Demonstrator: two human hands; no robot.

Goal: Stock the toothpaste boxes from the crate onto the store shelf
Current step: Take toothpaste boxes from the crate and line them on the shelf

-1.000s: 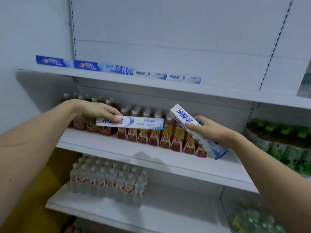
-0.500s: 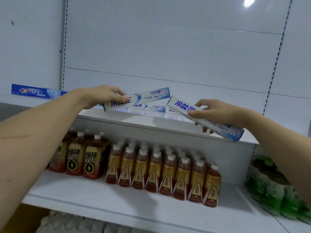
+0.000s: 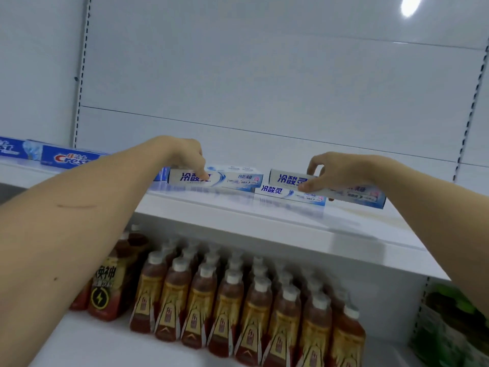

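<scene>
Head view: each hand's grip holds a toothpaste box on the shelf: left hand, left box; right hand, right box.

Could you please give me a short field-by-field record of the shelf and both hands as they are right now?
left hand: grips a white toothpaste box lying on the top shelf
right hand: pinches another white box, above a lower white box
far left: blue Crest boxes
shelf below: brown drink bottles
crate: not in view
</scene>
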